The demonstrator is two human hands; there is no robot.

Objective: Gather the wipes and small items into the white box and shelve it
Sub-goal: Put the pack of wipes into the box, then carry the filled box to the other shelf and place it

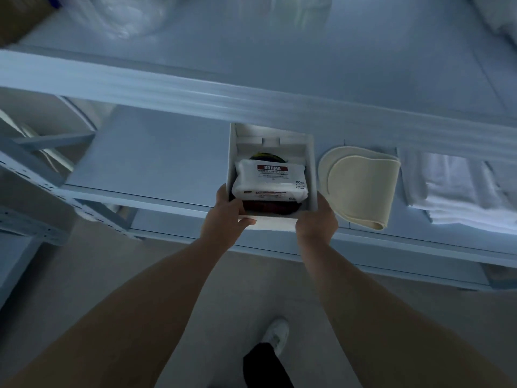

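The white box [310,163] sits on the middle shelf [145,158], its near end at the shelf's front edge. Inside lie two white wipes packs [270,179] with red labels, over dark small items [265,156] that are partly hidden. My left hand [226,217] grips the box's near left corner, thumb along the front wall. My right hand [316,219] grips the near right corner, fingers curled round the side wall.
A folded cream cloth [361,186] lies just right of the box, and stacked white towels [458,189] lie further right. The upper shelf beam [251,96] overhangs the box's far end. A metal shelf frame [33,175] stands at left. My shoe [275,336] is on the floor below.
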